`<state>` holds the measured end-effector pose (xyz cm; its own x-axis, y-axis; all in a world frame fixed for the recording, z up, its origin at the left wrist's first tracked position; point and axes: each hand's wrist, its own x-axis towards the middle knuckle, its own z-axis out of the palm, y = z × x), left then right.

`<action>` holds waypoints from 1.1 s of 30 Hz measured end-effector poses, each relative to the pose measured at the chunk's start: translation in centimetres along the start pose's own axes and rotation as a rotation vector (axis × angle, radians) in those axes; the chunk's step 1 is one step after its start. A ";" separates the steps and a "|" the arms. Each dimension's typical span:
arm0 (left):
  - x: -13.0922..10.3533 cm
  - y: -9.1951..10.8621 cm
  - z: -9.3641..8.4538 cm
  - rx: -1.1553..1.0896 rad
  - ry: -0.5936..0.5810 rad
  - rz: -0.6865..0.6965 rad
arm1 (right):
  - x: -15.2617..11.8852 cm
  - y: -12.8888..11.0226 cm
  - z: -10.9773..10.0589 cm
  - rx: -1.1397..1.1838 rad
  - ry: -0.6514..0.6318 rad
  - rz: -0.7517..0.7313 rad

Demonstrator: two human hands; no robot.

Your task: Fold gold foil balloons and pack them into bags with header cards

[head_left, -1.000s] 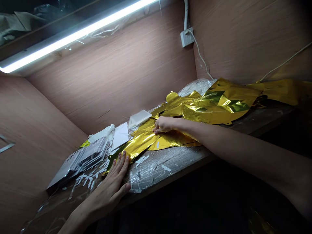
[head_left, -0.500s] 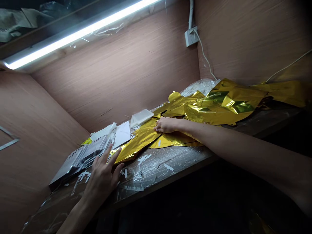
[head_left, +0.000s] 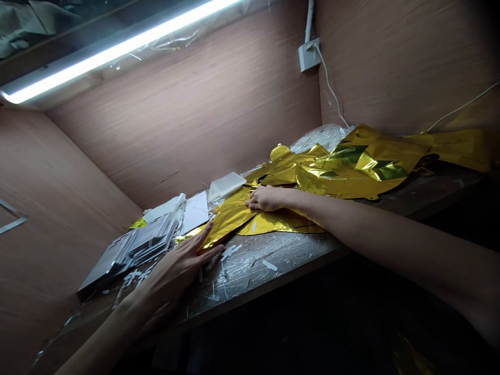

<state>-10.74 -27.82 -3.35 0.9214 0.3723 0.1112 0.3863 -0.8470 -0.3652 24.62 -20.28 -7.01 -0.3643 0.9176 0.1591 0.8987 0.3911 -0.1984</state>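
Observation:
Flat, shiny gold foil balloons [head_left: 363,166] lie overlapped across the bench. My right hand [head_left: 266,198] is closed, its curled fingers on the gold foil balloon [head_left: 231,214] in the middle. My left hand [head_left: 183,263] is open, fingers stretched out, at the near left end of that same balloon; its fingertips reach the foil's edge. Another gold foil sheet [head_left: 279,223] lies under my right wrist, with a small white strip [head_left: 254,227] on it.
Stacked flat grey-white packets [head_left: 146,239] and a white card [head_left: 195,212] lie at the left. A clear plastic packet [head_left: 226,186] sits by the back wall. White strips [head_left: 269,265] are scattered on the wooden bench [head_left: 250,278]. A socket [head_left: 310,54] and a lit tube [head_left: 128,44] are above.
My left hand has moved right and forward, from beside the packets to the end of the gold foil balloon. My right hand stays in about the same place.

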 end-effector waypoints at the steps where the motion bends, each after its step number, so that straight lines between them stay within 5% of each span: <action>1: 0.0 -0.4 0.0 0.037 0.008 0.046 | 0.0 0.0 0.0 -0.005 -0.005 -0.004; 10: 1.1 -0.9 -0.1 0.314 0.133 0.125 | 0.0 0.0 0.1 -0.076 0.003 -0.046; 19: -0.1 -0.4 1.7 0.226 0.219 0.114 | 0.2 0.4 0.4 -0.085 0.016 -0.059; 33: -1.1 0.3 1.6 0.240 0.032 -0.026 | -0.5 -0.1 -0.1 -0.146 0.112 -0.131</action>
<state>-11.67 -27.91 -5.05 0.9137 0.3774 0.1509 0.3923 -0.7215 -0.5705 24.67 -20.77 -7.01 -0.4578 0.8429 0.2827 0.8745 0.4843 -0.0280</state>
